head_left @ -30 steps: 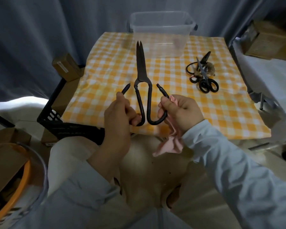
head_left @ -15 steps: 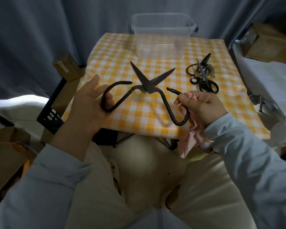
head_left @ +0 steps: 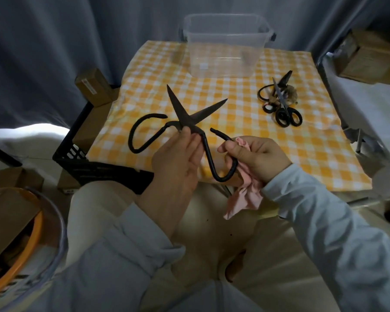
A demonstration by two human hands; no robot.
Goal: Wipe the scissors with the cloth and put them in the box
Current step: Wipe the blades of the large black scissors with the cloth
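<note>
Large black iron scissors [head_left: 185,118] hang open above the near edge of the table, blades spread in a V. My left hand [head_left: 178,158] pinches them at the pivot between thumb and fingers. My right hand [head_left: 257,158] grips the right handle loop together with a pink cloth [head_left: 243,199] that hangs below it. The left handle loop is free. A clear plastic box [head_left: 225,46] stands at the table's far edge, with nothing visible inside.
The table carries a yellow checked tablecloth [head_left: 302,149]. Several smaller black scissors [head_left: 282,104] lie in a pile at the right. A black crate [head_left: 95,167] with cardboard boxes sits left of the table; a bucket [head_left: 32,244] is at lower left.
The scissors went from closed to spread open. My left hand let go of the left handle loop and moved right to pinch the pivot. My right hand kept its grip.
</note>
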